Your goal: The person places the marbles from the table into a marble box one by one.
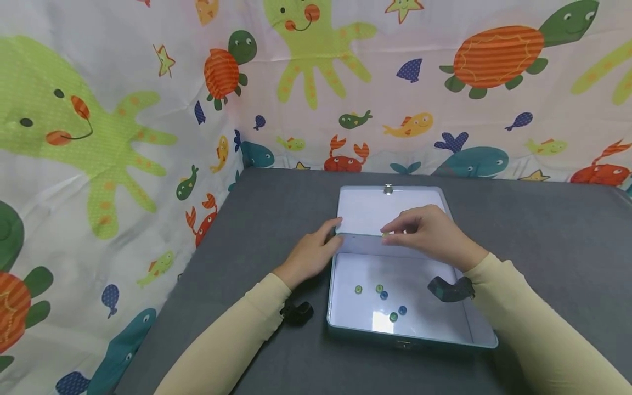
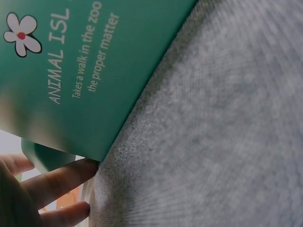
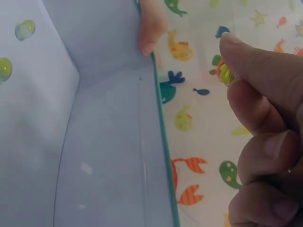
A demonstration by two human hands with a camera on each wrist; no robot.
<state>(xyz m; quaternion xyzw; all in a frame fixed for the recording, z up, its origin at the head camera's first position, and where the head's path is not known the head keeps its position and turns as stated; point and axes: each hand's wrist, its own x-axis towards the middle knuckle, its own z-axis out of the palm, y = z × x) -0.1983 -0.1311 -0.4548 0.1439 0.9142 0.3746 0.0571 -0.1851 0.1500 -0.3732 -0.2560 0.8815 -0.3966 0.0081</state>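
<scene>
A teal metal box (image 1: 405, 336) with a white inside lies with its lid (image 1: 362, 211) folded back. Above its back wall, my right hand (image 1: 434, 236) pinches a small clear marble with a yellow-green swirl (image 3: 226, 74) between thumb and index finger. My left hand (image 1: 308, 258) touches the box's back left corner, its thumb at the rim and index finger at the lid's edge. In the left wrist view its extended fingers (image 2: 61, 182) reach behind the corner. Several marbles lie on the box floor, among them a yellow-green one (image 1: 358, 289) and a blue one (image 1: 402, 310).
The box stands on a dark grey table cover (image 1: 276, 208). A curtain printed with sea animals (image 1: 321, 131) hangs behind and along the left. Black wrist cameras (image 1: 450, 289) are strapped below both hands. White lettering (image 2: 87, 52) marks the box's outer side.
</scene>
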